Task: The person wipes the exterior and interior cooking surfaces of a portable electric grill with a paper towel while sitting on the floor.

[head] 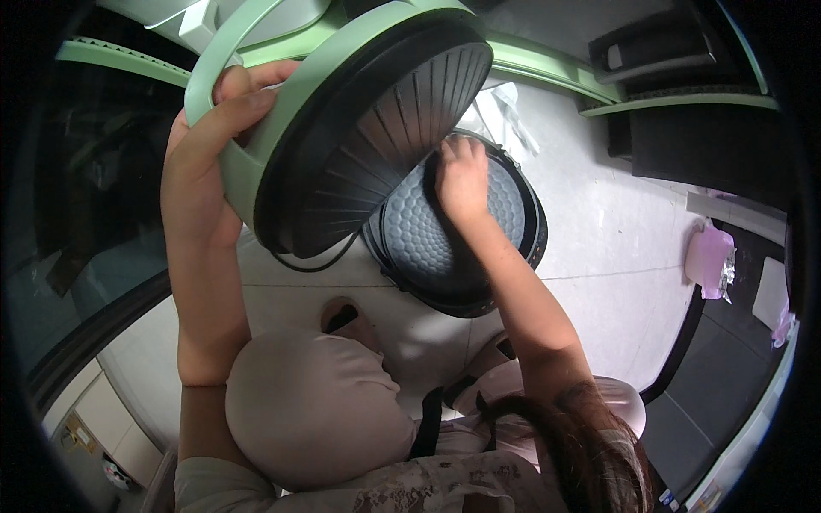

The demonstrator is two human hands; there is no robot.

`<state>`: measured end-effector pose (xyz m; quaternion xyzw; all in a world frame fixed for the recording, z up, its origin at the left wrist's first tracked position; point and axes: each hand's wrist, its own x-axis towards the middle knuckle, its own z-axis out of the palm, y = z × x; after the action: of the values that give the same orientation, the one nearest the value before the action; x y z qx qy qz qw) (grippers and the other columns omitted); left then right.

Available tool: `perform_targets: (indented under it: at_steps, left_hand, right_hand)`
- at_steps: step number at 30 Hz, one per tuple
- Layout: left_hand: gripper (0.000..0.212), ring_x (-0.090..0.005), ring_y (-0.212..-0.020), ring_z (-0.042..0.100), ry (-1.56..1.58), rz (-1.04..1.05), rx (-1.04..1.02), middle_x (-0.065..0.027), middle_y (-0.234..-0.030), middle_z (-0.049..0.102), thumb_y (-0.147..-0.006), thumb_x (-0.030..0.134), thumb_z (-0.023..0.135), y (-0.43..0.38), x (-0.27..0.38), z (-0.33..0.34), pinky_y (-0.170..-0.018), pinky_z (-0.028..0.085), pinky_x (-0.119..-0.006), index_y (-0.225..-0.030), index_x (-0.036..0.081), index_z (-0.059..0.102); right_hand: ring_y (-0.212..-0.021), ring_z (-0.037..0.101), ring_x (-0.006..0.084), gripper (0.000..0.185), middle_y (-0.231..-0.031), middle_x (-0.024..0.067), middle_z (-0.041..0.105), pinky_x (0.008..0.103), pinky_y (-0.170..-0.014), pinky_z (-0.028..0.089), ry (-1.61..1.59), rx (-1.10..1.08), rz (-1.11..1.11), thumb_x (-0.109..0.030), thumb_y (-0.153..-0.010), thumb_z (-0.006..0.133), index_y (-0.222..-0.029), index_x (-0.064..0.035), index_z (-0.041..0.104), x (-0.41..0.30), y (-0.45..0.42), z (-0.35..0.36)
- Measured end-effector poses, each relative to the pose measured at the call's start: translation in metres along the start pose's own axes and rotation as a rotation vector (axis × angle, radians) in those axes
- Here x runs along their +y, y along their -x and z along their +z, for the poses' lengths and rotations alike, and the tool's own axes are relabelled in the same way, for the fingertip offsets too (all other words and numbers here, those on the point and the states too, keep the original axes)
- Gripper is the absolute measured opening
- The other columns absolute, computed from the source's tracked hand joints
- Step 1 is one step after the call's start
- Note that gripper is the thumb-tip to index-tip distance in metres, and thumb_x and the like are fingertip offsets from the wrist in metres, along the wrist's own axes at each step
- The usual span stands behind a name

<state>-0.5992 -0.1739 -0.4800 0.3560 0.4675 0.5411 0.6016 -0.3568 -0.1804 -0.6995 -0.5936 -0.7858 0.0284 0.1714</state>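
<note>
My left hand (211, 134) grips the pale green handle (215, 54) of a round electric griddle's lid (378, 147). The lid is tilted, its black underside with radiating ridges turned toward the lower plate. My right hand (462, 176) reaches down to the far part of the griddle's grey dimpled plate (423, 237), fingertips curled near the rim. Whether those fingers hold anything is hidden. The griddle's black base (539, 224) rests on the floor in front of my feet. Part of the plate is covered by the lid and my forearm.
A black cord (314, 268) loops below the lid. White paper or cloth (507, 118) lies on the floor behind the base. Green shelf rails (551, 70) cross the top. At right are a black box (699, 144) and a pink plastic bag (709, 260). Dark glass (77, 192) stands left.
</note>
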Motion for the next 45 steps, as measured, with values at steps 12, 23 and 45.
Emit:
perform_targets:
  at_steps: [12,23,45]
  left_hand:
    - [0.034,-0.0167,-0.079,0.062,-0.033,-0.001,-0.013,-0.0154,-0.090,0.063,-0.078,0.012,0.054,0.003,0.000,0.005,-0.074,0.049,-0.024,-0.104,-0.010,0.055]
    - [0.034,-0.0168,-0.081,0.060,-0.093,0.016,0.005,-0.0154,-0.091,0.062,-0.078,0.012,0.054,0.005,-0.006,0.002,-0.074,0.049,-0.025,-0.104,-0.010,0.056]
    - [0.021,-0.0129,-0.074,0.057,-0.050,0.028,0.110,-0.0090,-0.083,0.064,-0.080,0.007,0.055,0.016,-0.011,-0.002,-0.071,0.045,-0.023,-0.096,-0.005,0.061]
  right_hand:
    - [-0.088,0.055,0.0322,0.015,-0.091,0.0151,0.062,0.0377,-0.079,0.046,-0.365,-0.015,-0.124,-0.002,-0.071,0.060,-0.085,0.0021,0.063,0.023,-0.015,0.010]
    - [-0.092,0.054,0.0274,0.019,-0.094,0.0106,0.060,0.0358,-0.078,0.047,-0.226,-0.111,-0.356,-0.009,-0.074,0.053,-0.089,-0.0014,0.063,0.031,-0.011,-0.002]
    - [-0.085,0.060,0.0257,0.018,-0.093,0.0123,0.061,0.0358,-0.074,0.048,0.212,-0.312,0.148,-0.012,-0.078,0.050,-0.087,-0.0032,0.063,0.025,-0.010,-0.004]
